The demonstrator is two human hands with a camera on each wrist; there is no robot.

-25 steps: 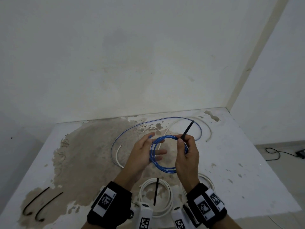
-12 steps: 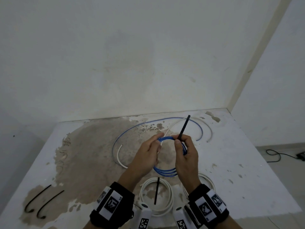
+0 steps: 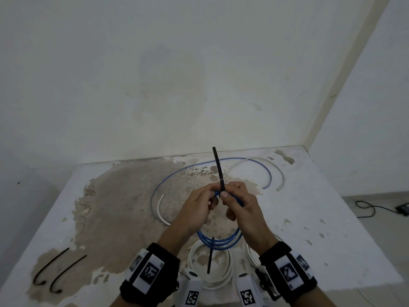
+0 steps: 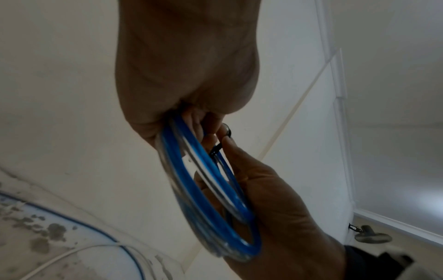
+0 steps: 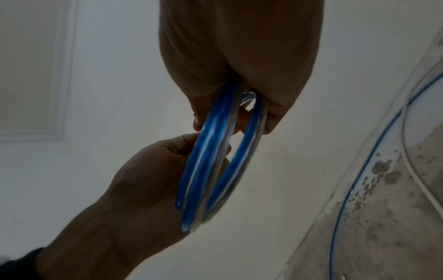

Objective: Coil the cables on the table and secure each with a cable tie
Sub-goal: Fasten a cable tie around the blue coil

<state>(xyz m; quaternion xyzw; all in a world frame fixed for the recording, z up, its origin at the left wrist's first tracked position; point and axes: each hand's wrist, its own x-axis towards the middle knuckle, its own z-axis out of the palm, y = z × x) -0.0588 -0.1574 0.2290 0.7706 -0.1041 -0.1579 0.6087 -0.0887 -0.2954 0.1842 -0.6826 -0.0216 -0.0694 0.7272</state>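
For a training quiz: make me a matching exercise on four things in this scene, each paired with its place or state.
Things:
1. blue coil
2. white coil
3. two spare black ties
4. loose blue cable

States:
A. lying uncoiled at the table's far side
B. held up in both hands
C. lying at the table's left near corner
D. on the table, already tied

Pairs: 1-B, 2-D, 3-C, 4-A

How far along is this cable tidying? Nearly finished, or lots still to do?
Partway. Done: a white coil lies near the table's front edge with a black tie across it. In hand: left hand and right hand hold a blue coil, black tie sticking up. Left: a loose blue cable, a loose white cable; two spare ties wait.
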